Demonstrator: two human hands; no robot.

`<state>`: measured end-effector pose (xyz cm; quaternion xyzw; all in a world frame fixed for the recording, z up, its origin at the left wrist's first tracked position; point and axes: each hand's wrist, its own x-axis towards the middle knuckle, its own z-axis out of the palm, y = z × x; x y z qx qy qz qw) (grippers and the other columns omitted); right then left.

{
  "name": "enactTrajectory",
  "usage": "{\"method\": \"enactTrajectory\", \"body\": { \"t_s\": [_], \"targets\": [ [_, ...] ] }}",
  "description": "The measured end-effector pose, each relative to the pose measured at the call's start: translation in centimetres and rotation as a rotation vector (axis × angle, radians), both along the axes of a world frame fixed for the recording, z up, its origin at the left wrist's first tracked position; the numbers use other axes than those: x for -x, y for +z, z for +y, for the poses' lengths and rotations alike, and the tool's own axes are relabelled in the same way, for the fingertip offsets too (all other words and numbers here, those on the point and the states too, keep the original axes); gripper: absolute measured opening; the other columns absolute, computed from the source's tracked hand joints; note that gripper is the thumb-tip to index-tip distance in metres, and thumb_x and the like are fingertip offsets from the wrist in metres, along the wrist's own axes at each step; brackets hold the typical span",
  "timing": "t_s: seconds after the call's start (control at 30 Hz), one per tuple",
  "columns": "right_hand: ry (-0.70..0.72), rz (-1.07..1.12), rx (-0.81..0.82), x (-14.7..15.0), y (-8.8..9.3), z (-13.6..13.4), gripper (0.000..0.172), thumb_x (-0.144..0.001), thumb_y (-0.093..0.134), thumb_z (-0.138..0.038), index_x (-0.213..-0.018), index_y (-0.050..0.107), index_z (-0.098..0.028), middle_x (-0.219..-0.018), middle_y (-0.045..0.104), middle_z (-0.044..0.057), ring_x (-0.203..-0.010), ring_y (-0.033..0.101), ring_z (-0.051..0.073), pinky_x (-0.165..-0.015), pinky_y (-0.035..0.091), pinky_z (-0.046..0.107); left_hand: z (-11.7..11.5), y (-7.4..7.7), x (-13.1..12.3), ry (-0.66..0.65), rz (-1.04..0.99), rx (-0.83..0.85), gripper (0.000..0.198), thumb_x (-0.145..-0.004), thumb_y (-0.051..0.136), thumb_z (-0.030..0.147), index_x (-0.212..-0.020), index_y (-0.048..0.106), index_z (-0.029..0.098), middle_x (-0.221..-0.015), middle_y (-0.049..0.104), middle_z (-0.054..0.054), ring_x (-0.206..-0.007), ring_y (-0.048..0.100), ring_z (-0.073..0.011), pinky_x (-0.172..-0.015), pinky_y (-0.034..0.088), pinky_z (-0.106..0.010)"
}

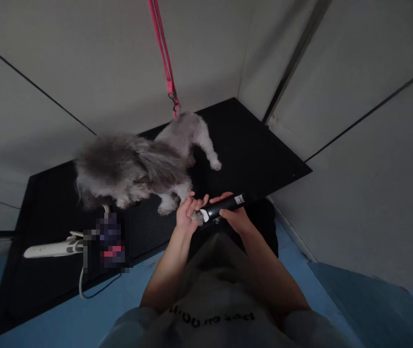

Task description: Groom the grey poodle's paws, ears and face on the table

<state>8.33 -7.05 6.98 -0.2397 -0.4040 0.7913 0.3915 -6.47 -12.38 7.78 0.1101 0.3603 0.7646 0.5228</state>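
Observation:
A grey and white dog [166, 154] stands on a black grooming table [253, 145], its fluffy head toward the left and its hindquarters trimmed short. Near the table's front edge, my left hand [188, 212] is closed around one of its paws [197, 218], whose furry end sticks out between my fingers and palm. My right hand [236, 216] grips a black cylindrical pet clipper [224, 207] with a white head. That head is right beside the paw; whether it touches the fur I cannot tell.
A pink leash [163, 48] hangs from above to the dog's back. On the table's left lie a white handheld tool [52, 249] with a cord and a blurred dark and red item [112, 241]. Grey walls [373, 169] stand behind; the floor [61, 314] is blue.

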Motion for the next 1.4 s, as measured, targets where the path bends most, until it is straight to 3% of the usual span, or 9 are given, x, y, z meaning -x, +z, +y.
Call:
{"method": "enactTrajectory", "body": {
  "t_s": [0.13, 0.27, 0.43, 0.53, 0.67, 0.9, 1.07, 1.27, 1.4],
  "targets": [
    [-0.113, -0.106, 0.013, -0.2, -0.6, 0.1, 0.036, -0.066, 0.079, -0.026, -0.091, 0.053, -0.025, -0.094, 0.076, 0.001, -0.079, 0.066, 0.017, -0.073, 0.052, 0.033, 0.5, -0.3, 0.0, 0.061, 0.102, 0.034, 0.026, -0.072, 0.076, 0.038, -0.086, 0.063, 0.021, -0.038, 0.024, 0.014, -0.045, 0.044, -0.0072, -0.099, 0.051, -0.042],
    [-0.099, -0.032, 0.210, -0.2, -0.7, 0.6, 0.042, -0.065, 0.081, -0.030, -0.096, 0.053, -0.024, -0.096, 0.075, 0.001, -0.055, 0.054, 0.010, -0.053, 0.045, 0.026, 1.4, -0.4, -0.5, 0.317, 0.256, 0.198, 0.026, -0.068, 0.075, 0.031, -0.085, 0.059, 0.018, -0.054, 0.051, 0.011, -0.042, 0.043, -0.0029, -0.079, 0.056, -0.033],
    [-0.149, -0.051, 0.350, 1.5, -1.3, 1.1, 0.046, -0.061, 0.086, -0.041, -0.084, 0.049, -0.023, -0.072, 0.067, -0.006, -0.043, 0.042, 0.004, -0.042, 0.037, 0.019, 1.5, -0.3, -1.4, 0.338, 0.230, 0.178, 0.024, -0.071, 0.074, 0.034, -0.076, 0.056, 0.018, -0.044, 0.036, 0.015, -0.035, 0.031, -0.0010, -0.090, 0.054, -0.036],
    [-0.150, -0.061, 0.396, 2.6, -1.6, 1.0, 0.051, -0.059, 0.088, -0.047, -0.078, 0.047, -0.022, -0.056, 0.053, -0.010, -0.043, 0.043, 0.005, -0.040, 0.038, 0.017, 1.3, -0.3, -1.5, 0.318, 0.197, 0.148, 0.026, -0.069, 0.075, 0.037, -0.074, 0.057, 0.019, -0.045, 0.039, 0.012, -0.042, 0.044, -0.0044, -0.095, 0.053, -0.040],
    [-0.080, -0.059, 0.376, 3.2, -1.2, 0.3, 0.051, -0.059, 0.088, -0.048, -0.077, 0.049, -0.021, -0.053, 0.051, -0.010, -0.042, 0.044, 0.005, -0.038, 0.038, 0.018, 1.0, -0.3, -1.3, 0.301, 0.128, 0.175, 0.024, -0.068, 0.075, 0.037, -0.075, 0.059, 0.020, -0.053, 0.049, 0.008, -0.054, 0.055, -0.0080, -0.095, 0.053, -0.042],
    [-0.025, -0.077, 0.303, 2.9, 0.0, -0.4, 0.049, -0.062, 0.085, -0.049, -0.074, 0.048, -0.021, -0.052, 0.050, -0.009, -0.040, 0.043, 0.005, -0.036, 0.037, 0.017, 0.8, -0.3, -0.8, 0.241, 0.052, 0.142, 0.022, -0.067, 0.077, 0.034, -0.074, 0.063, 0.018, -0.048, 0.042, 0.009, -0.053, 0.053, -0.0078, -0.098, 0.051, -0.041],
    [-0.220, -0.085, 0.274, 3.8, -0.2, -0.4, 0.048, -0.064, 0.083, -0.050, -0.076, 0.046, -0.022, -0.054, 0.049, -0.010, -0.040, 0.043, 0.005, -0.035, 0.037, 0.017, 1.1, -0.4, -0.7, 0.329, 0.105, 0.180, 0.023, -0.065, 0.077, 0.033, -0.074, 0.062, 0.018, -0.054, 0.051, 0.007, -0.057, 0.057, -0.0085, -0.094, 0.053, -0.040],
    [-0.148, -0.070, 0.240, 4.3, -0.3, -1.1, 0.047, -0.067, 0.081, -0.053, -0.076, 0.047, -0.022, -0.053, 0.048, -0.010, -0.040, 0.043, 0.005, -0.035, 0.038, 0.017, 1.2, -0.1, -0.8, 0.309, 0.164, 0.093, 0.022, -0.068, 0.076, 0.036, -0.074, 0.062, 0.020, -0.043, 0.031, 0.012, -0.053, 0.051, -0.0082, -0.096, 0.052, -0.042],
    [-0.153, -0.068, 0.247, 4.1, 0.0, -1.1, 0.049, -0.065, 0.083, -0.053, -0.075, 0.047, -0.022, -0.054, 0.048, -0.009, -0.040, 0.043, 0.005, -0.035, 0.037, 0.017, 1.1, -0.1, -0.7, 0.320, 0.104, 0.129, 0.021, -0.067, 0.076, 0.033, -0.076, 0.062, 0.019, -0.046, 0.040, 0.010, -0.052, 0.050, -0.0077, -0.092, 0.054, -0.043]
  ]
}}
